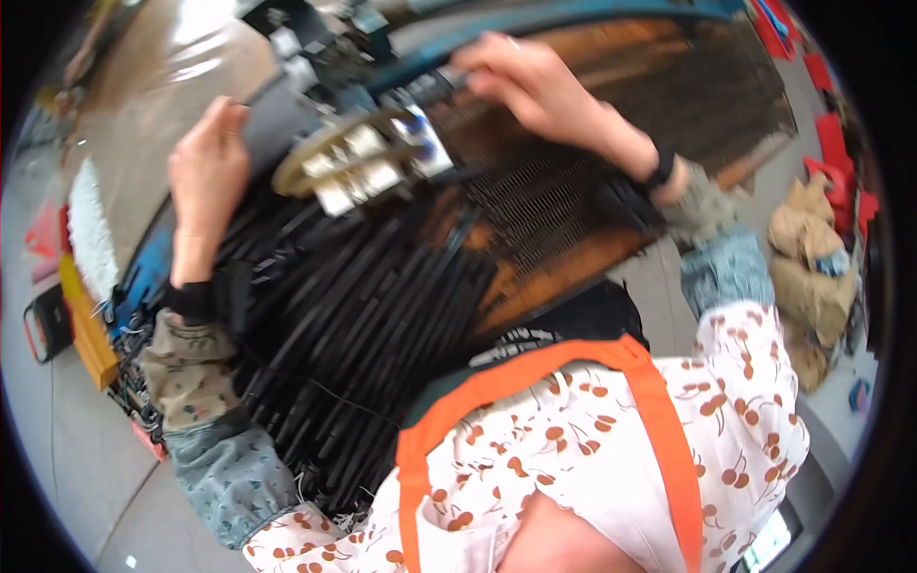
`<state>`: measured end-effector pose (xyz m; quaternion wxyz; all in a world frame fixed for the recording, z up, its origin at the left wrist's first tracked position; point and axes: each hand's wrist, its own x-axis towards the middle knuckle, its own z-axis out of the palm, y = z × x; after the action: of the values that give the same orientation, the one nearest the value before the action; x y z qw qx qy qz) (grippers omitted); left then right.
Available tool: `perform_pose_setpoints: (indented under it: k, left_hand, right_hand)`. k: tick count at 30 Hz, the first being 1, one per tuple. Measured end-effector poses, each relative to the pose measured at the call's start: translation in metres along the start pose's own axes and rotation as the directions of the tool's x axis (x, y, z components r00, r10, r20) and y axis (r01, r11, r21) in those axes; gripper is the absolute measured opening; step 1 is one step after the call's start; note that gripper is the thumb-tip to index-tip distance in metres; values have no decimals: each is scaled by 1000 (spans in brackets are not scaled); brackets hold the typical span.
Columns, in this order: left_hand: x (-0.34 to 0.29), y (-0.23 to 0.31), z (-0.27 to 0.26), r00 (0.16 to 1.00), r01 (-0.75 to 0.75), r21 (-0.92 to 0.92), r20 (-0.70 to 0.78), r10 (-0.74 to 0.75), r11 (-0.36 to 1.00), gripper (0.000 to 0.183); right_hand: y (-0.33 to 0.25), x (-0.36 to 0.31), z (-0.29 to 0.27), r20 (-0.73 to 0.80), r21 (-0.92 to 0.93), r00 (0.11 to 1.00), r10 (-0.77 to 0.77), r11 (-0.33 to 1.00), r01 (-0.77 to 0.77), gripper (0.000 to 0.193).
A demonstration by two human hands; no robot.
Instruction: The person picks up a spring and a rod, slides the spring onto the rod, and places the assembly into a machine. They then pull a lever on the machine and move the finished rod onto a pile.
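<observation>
My left hand (208, 167) is raised at the left of a small machine, its fingers curled closed; what they hold, if anything, is hidden. My right hand (535, 88) is across the machine at the upper middle, its fingertips pinched together beside a dark cylindrical part (425, 88); motion blur hides what is between them. Between the hands lie the machine's tan oval ring (298, 170), white blocks (355, 191) and a white plate with blue spots (432, 143). Below my left hand, a thick bundle of long thin black strips (344, 325) slopes down toward my lap.
A worn wooden bench (611, 72) with a dark ridged patch (530, 205) reaches to the right. Brown sacks (812, 277) and red bins (833, 129) stand on the floor at the right. At the left are a yellow box edge (86, 329) and a black case (48, 322).
</observation>
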<state>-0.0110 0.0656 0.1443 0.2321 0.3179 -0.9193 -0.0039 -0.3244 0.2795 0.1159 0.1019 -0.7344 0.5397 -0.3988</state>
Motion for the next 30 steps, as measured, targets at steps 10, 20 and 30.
perform_pose_setpoints:
  k: [10,20,30]
  left_hand:
    - [-3,-103,-35,944,-313,411,36,328,856,20]
    - [-148,150,-69,940,55,286,309,-146,957,15]
    - [-211,203,-21,941,283,110,161,-298,953,19]
  right_hand:
    - [-65,-99,-41,551,-403,832,-59,855,327,32]
    - [-61,-91,-25,619,-316,783,60,932,178,32]
    - [-68,-85,-5,569,-289,822,-12,933,214,22]
